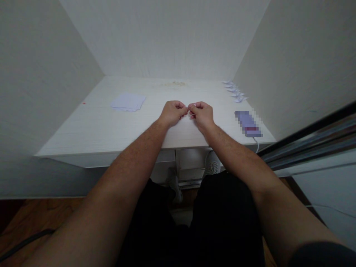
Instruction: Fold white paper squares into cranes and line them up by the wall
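My left hand (174, 112) and my right hand (203, 113) meet over the middle of the white desk, their fingertips nearly touching. Both are closed in a pinch on a small white folded paper (192, 115). Only slivers of this paper show between the fingers, so its shape is hidden. To the left lies a loose stack of square white paper sheets (128, 101). Several small pointed folded-paper figures (238, 99) stand in a row at the back right.
A blurred-out device like a phone (248, 123) lies on the desk (91, 128) at the right, with a white cable (257, 145) running off the front edge. Walls enclose the desk at the back and both sides. My knees are below its front edge.
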A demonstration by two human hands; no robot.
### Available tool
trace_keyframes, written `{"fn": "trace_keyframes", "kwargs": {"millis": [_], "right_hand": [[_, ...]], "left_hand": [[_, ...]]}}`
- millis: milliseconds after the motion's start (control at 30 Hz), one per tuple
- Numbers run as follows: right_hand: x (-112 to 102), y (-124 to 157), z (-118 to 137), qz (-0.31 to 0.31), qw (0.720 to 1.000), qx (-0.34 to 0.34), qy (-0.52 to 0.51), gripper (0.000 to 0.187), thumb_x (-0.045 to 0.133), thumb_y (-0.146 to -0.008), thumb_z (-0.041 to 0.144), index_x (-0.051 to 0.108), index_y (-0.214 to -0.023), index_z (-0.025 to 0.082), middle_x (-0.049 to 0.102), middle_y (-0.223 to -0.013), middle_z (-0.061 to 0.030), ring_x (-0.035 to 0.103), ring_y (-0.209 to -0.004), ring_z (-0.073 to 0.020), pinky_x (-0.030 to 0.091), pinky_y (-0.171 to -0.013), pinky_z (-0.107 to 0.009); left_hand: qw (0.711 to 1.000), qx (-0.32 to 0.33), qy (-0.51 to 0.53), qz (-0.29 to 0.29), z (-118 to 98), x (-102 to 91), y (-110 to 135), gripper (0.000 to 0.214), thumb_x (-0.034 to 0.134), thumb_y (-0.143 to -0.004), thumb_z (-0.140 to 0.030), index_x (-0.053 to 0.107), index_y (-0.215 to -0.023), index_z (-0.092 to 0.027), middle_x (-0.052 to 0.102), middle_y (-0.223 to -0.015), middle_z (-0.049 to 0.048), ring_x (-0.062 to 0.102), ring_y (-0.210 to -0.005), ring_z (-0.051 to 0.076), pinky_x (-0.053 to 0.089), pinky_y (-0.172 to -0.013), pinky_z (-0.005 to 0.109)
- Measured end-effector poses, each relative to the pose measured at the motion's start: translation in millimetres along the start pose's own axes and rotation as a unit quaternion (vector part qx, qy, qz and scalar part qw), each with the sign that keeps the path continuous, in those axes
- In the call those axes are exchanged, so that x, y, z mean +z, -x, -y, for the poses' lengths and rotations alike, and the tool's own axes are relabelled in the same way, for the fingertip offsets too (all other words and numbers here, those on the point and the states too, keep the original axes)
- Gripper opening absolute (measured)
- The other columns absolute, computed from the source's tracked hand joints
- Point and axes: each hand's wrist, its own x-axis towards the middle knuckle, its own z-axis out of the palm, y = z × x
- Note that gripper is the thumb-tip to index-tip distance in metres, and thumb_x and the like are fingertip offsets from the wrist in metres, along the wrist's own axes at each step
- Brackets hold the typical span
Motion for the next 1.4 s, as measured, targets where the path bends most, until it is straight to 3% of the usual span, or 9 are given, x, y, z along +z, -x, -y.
{"fn": "trace_keyframes", "kwargs": {"millis": [400,667,833,1133,1267,1400], "right_hand": [[0,0,-2,-0.009,1.000,-0.007,0.002,0.013,0.074,-0.075,0.020,0.062,-0.069,0.018,0.056,-0.052,0.0059,0.049,-0.047,-0.0073,0.037,-0.047,-0.021],[-1,2,2,0.012,1.000,-0.004,-0.026,0.012,0.072,-0.076,0.015,0.062,-0.070,0.019,0.061,-0.060,0.0050,0.054,-0.051,-0.0075,0.043,-0.047,-0.021],[1,2,2,0.002,1.000,-0.007,-0.008,0.012,0.071,-0.076,0.014,0.061,-0.069,0.019,0.058,-0.055,0.0063,0.049,-0.046,-0.0066,0.039,-0.045,-0.020],[1,3,2,-0.003,0.999,-0.011,-0.046,0.011,0.069,-0.077,0.014,0.062,-0.070,0.018,0.059,-0.057,0.0061,0.052,-0.049,-0.0065,0.041,-0.048,-0.020],[1,4,6,-0.008,0.999,0.002,-0.043,0.010,0.069,-0.077,0.014,0.061,-0.072,0.018,0.061,-0.059,0.0058,0.054,-0.052,-0.0070,0.042,-0.048,-0.019],[0,6,9,-0.005,1.000,0.016,-0.015,0.011,0.072,-0.077,0.017,0.061,-0.073,0.018,0.060,-0.059,0.0055,0.056,-0.054,-0.0080,0.042,-0.048,-0.019]], "left_hand": [[1.000,0.008,0.016,0.025,7,-0.7,-4,0.015,0.074,-0.076,-0.013,0.063,-0.065,-0.014,0.064,-0.055,0.0016,0.052,-0.046,0.008,0.038,-0.048,0.022],[1.000,0.012,0.013,0.022,4,0.6,-1,0.015,0.074,-0.078,-0.019,0.064,-0.067,-0.014,0.065,-0.058,0.0023,0.053,-0.046,0.008,0.039,-0.046,0.023],[0.999,0.015,-0.020,0.024,4,-0.3,-1,0.016,0.075,-0.077,-0.021,0.064,-0.067,-0.014,0.064,-0.057,0.0018,0.052,-0.046,0.008,0.037,-0.046,0.023],[0.998,0.004,0.028,0.050,-2,-0.8,3,0.015,0.072,-0.078,-0.020,0.063,-0.068,-0.015,0.066,-0.059,0.0030,0.056,-0.049,0.009,0.041,-0.049,0.023],[0.999,-0.007,0.025,0.021,1,-1.7,1,0.011,0.073,-0.070,-0.015,0.063,-0.067,-0.015,0.066,-0.059,0.0020,0.054,-0.048,0.008,0.040,-0.048,0.022],[0.996,-0.008,0.091,-0.011,1,-2.9,-2,0.011,0.074,-0.065,-0.015,0.063,-0.069,-0.015,0.062,-0.057,0.0003,0.052,-0.047,0.009,0.038,-0.047,0.023]]}}
